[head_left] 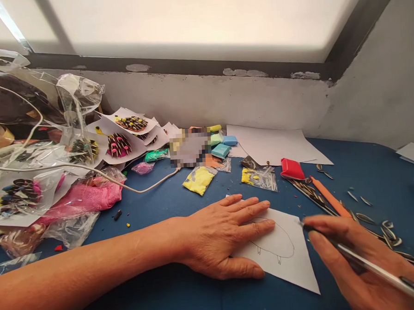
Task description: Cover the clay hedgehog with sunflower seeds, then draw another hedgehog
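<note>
My left hand (228,237) lies flat with its fingers spread across a small white sheet of paper (300,275). On that sheet a rounded outline with small legs (278,257) is drawn in thin dark lines, and my fingers cover part of it. At the sheet's right edge, my right hand (361,262) is closed on a pen (368,264), its tip pointing left near the paper's upper right corner. Sunflower seeds (389,233) lie scattered beside and behind my right hand. An orange stick-like piece (330,197) rests just beyond it.
Packets of yellow clay (199,179), blue clay (221,151) and red clay (292,168) lie beyond my hands. White sheets (276,144) sit against the wall. At left are seed-covered animal pictures (118,145), a pink cloth (87,198), plastic bags and a white cable (142,190).
</note>
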Tool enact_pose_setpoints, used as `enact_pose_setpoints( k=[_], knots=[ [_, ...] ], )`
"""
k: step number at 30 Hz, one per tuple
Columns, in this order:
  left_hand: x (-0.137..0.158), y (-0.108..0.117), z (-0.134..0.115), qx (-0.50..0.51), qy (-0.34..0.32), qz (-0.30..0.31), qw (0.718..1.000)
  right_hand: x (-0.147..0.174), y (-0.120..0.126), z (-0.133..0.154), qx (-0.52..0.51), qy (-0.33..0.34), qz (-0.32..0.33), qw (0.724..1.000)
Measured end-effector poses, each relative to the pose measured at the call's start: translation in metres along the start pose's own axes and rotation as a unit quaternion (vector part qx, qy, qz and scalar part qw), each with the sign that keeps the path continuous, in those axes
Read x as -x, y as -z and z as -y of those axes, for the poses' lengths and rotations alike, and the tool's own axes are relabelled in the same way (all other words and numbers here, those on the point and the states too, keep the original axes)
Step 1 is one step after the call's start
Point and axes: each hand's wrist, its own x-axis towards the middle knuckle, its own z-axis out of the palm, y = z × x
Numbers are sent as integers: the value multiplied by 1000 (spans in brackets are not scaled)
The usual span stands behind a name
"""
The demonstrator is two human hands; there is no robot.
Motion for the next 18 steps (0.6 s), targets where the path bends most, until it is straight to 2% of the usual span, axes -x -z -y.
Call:
enact_pose_setpoints(
  k=[1,4,8,11,13,18],
  knots=[
    [0,0,0,4,1,-2,1000,-4,2,-6,29,43,-8,999],
    [0,2,-1,25,4,-9,1000,-12,9,-23,135,113,4,984],
    [0,10,-4,73,16,-7,997,-15,14,-40,212,128,58,967],
    [0,17,-6,109,13,-11,994,-15,14,-46,221,147,46,963],
    [-1,19,-4,132,9,-49,990,-15,13,-45,227,170,14,959],
    [-2,19,11,112,43,-229,966,-16,13,-29,228,183,-35,956]
  ],
)
